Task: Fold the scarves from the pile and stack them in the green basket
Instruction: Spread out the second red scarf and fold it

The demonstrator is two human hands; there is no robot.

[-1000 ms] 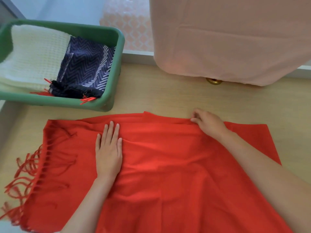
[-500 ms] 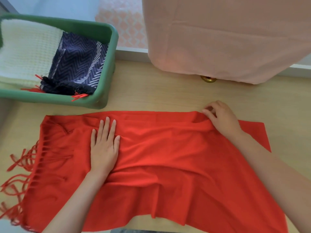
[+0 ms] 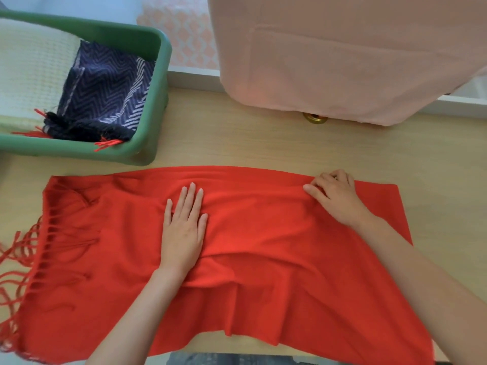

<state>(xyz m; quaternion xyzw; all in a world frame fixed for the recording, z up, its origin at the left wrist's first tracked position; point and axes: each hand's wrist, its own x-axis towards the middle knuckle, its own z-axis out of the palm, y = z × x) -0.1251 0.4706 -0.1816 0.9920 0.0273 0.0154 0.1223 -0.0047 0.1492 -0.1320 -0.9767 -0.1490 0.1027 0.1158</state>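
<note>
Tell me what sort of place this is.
Likely a home room, though I can't be sure: a light wood table with a green basket of folded scarves, a red scarf spread for folding, and pink cloth draped behind.

a light wooden table (image 3: 250, 138) carries a red scarf (image 3: 263, 246) spread flat across its near half, fringe at the left end, the near side reaching the table's front edge. a green basket (image 3: 147, 151) stands at the far left, just beyond the scarf. a pink cloth (image 3: 329, 61) hangs down to the far right, a small brass thing (image 3: 315, 118) under its hem.
</note>
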